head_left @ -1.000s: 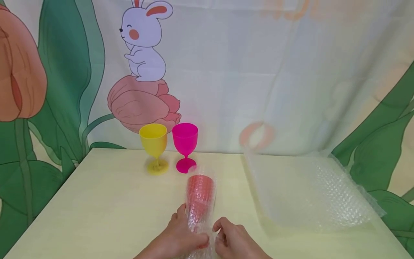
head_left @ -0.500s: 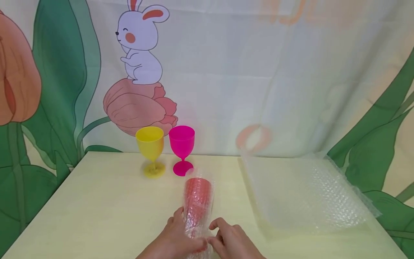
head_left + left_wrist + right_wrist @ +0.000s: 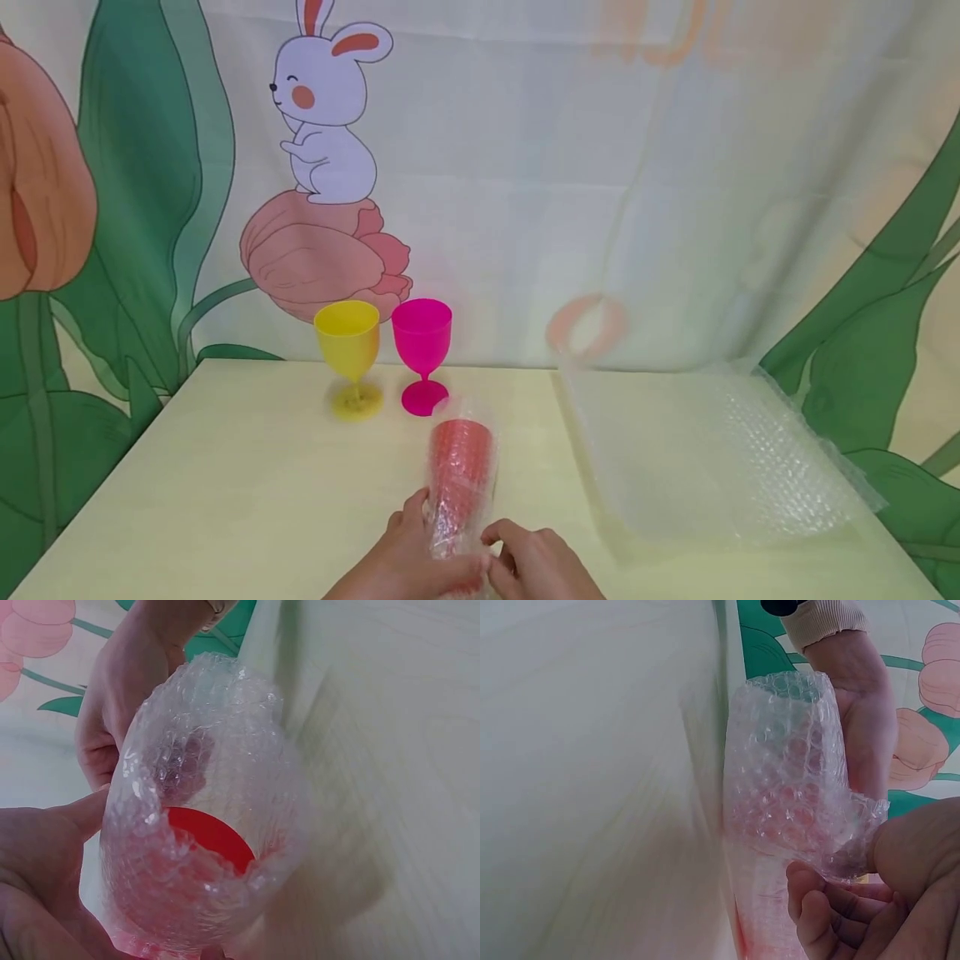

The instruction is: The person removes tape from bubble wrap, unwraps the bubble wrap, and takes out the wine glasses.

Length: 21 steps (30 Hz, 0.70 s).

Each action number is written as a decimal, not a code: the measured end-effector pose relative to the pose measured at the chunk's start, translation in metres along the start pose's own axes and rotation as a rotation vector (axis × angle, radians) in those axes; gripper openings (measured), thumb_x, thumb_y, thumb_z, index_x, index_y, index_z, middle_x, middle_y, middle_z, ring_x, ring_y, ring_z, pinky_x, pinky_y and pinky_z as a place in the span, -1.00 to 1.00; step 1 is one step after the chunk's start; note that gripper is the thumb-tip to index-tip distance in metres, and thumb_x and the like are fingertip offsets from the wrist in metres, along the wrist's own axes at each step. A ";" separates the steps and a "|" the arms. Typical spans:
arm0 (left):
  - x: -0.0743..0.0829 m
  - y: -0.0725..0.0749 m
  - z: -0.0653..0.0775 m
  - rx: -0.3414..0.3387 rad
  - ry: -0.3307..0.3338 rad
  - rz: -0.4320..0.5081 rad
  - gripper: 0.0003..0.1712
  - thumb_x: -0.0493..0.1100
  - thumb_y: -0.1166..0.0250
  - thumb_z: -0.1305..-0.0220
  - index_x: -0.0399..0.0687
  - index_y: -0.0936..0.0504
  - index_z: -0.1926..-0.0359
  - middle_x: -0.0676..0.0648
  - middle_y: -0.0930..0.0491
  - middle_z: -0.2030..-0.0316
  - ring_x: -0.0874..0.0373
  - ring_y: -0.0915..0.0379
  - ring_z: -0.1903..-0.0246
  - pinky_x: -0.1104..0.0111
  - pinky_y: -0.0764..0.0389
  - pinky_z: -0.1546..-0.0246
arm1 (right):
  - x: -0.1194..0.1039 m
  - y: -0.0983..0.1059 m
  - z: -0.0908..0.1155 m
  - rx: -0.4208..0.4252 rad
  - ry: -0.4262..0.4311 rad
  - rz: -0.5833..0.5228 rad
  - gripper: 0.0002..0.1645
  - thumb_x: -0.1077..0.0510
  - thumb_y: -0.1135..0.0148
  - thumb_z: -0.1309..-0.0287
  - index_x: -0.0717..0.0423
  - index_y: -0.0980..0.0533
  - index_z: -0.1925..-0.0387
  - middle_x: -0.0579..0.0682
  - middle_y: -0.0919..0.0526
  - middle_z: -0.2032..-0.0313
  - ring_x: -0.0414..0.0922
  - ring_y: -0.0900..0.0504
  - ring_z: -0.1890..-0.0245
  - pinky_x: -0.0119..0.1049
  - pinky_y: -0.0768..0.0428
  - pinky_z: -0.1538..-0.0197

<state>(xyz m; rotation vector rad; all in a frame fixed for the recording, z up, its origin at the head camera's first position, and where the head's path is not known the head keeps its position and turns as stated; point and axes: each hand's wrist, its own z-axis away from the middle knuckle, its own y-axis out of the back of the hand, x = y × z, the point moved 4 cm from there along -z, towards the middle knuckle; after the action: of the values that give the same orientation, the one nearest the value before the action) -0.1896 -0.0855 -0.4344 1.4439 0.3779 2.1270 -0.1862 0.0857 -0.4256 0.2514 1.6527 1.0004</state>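
A red goblet (image 3: 459, 458) lies wrapped in clear bubble wrap (image 3: 232, 712), its wider end pointing away from me. My left hand (image 3: 420, 560) grips the wrapped goblet from the left, thumb across the top. From the right, my right hand (image 3: 542, 560) has curled fingers and pinches the wrap's edge close to the left thumb. In the right wrist view, the right thumb presses into a loose flap of wrap, with the fingers bent beneath. Through the roll's open end, the left wrist view shows a red round edge inside.
A yellow goblet (image 3: 348, 342) and a magenta goblet (image 3: 422, 333) stand upright at the back of the pale table (image 3: 247, 475). More bubble wrap, a flat sheet (image 3: 675, 467), covers the table's right side. A printed cloth (image 3: 510, 167) hangs behind.
My right hand has moved slightly left, its thumb and fingertips now right at the wrap's edge by the left thumb. The left hand keeps its grip; the head view has shifted a little.
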 end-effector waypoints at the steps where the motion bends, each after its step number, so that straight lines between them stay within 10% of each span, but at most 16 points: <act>1: 0.000 0.000 0.000 0.002 0.015 0.001 0.43 0.34 -0.61 0.13 -0.22 -0.04 -0.55 -0.28 -0.35 -0.17 -0.16 -0.41 -0.03 -0.17 -0.52 -0.05 | 0.001 0.000 0.000 -0.001 -0.001 -0.005 -0.81 0.15 -0.32 -0.34 0.19 -0.62 0.11 -0.27 -0.47 0.62 -0.35 -0.38 0.63 -0.42 -0.46 0.42; 21: -0.001 -0.006 -0.013 0.022 0.088 0.006 0.37 0.20 -0.64 0.13 -0.21 -0.05 -0.54 -0.33 -0.33 -0.22 -0.24 -0.38 -0.03 -0.26 -0.50 -0.07 | 0.004 0.004 -0.008 -0.027 -0.096 -0.055 -0.89 0.23 -0.25 -0.17 0.11 -0.64 0.26 -0.21 -0.44 0.68 -0.30 -0.35 0.67 -0.42 -0.37 0.49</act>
<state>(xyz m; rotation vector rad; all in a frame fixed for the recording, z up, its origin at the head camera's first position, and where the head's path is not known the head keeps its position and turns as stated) -0.2000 -0.0807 -0.4433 1.3686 0.4313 2.2031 -0.1956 0.0868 -0.4254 0.2314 1.5505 0.9539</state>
